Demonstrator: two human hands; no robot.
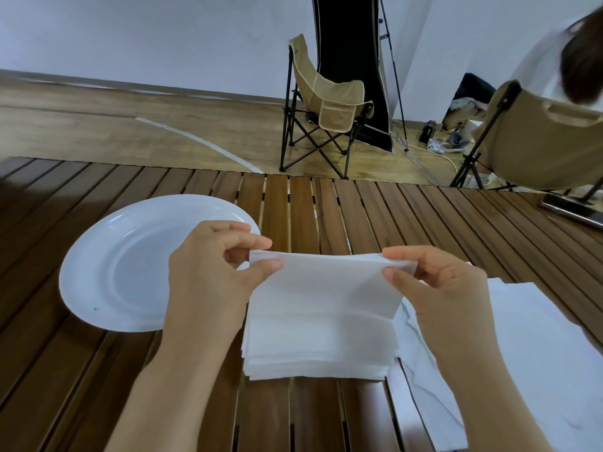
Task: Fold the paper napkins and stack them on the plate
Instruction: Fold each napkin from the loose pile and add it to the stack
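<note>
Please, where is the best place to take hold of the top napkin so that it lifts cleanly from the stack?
Probably by its two far corners, from above and from either side, as the left hand and right hand pinch the napkin now. The sheet is thin and limp; held at both corners, the far edge stays taut and peels off the stack, while its near part still lies there.

Both bare forearms rise from the bottom of the frame toward its centre. The left hand (212, 265) pinches thumb against curled fingers (257, 244) at centre-left; the right hand (447, 288) pinches likewise at centre-right, knuckles facing up, hands level and apart.
</note>
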